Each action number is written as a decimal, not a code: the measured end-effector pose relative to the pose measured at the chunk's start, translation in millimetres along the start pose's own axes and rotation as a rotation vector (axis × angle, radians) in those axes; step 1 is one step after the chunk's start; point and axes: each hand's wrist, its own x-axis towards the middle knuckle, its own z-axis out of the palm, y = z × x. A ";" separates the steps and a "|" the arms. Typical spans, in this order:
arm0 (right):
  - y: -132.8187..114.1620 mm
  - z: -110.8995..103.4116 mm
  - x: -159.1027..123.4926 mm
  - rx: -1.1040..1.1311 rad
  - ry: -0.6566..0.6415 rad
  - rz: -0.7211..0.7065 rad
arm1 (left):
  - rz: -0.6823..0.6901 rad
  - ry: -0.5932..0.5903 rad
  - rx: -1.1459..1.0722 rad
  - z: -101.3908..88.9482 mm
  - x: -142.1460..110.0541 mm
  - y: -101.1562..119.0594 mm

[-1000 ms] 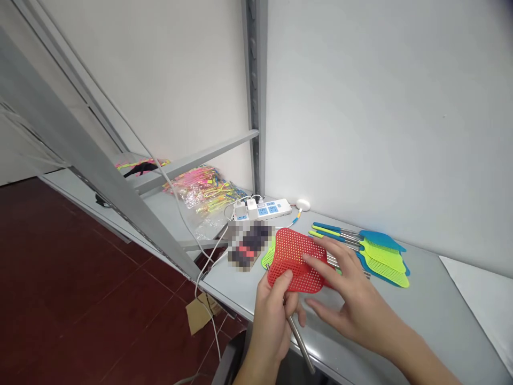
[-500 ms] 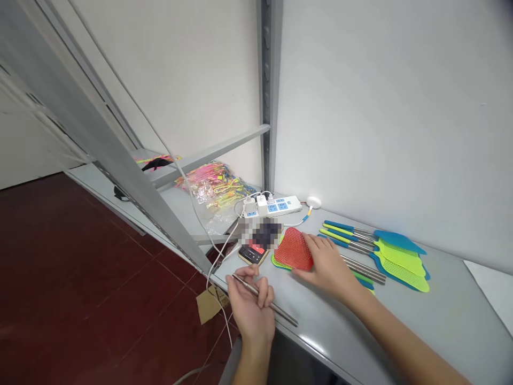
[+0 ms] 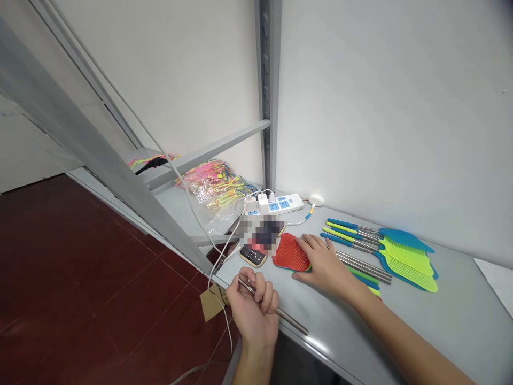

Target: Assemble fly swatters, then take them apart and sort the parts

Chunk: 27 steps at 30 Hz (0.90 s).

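The person's left hand [image 3: 256, 307] is closed around a slim metal rod [image 3: 295, 323], palm up, near the front edge of the surface [image 3: 340, 337]. The right hand [image 3: 320, 264] lies over the right end of the red swatter head [image 3: 289, 252], thumb at its near edge; whether it grips or merely rests there cannot be told. The red head sits on the surface just beside the phone [image 3: 254, 258], with a sliver of another colour showing beneath.

The step in hand looks like setting the red head on a pile while the rod is kept aside. The next move seems to call for lifting the right hand clear without dragging the head, near the loose metal rods [image 3: 366, 266].
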 end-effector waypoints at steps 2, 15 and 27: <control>-4.9 -10.8 -11.1 0.054 0.040 -0.006 | -0.011 -0.022 -0.027 2.3 1.9 -1.3; -16.0 -48.0 -112.9 0.379 0.007 0.096 | -0.001 -0.216 -0.018 42.7 -17.1 -84.0; 134.7 -45.4 -81.1 0.017 0.127 0.260 | 0.614 -0.693 1.295 9.6 -20.0 -124.4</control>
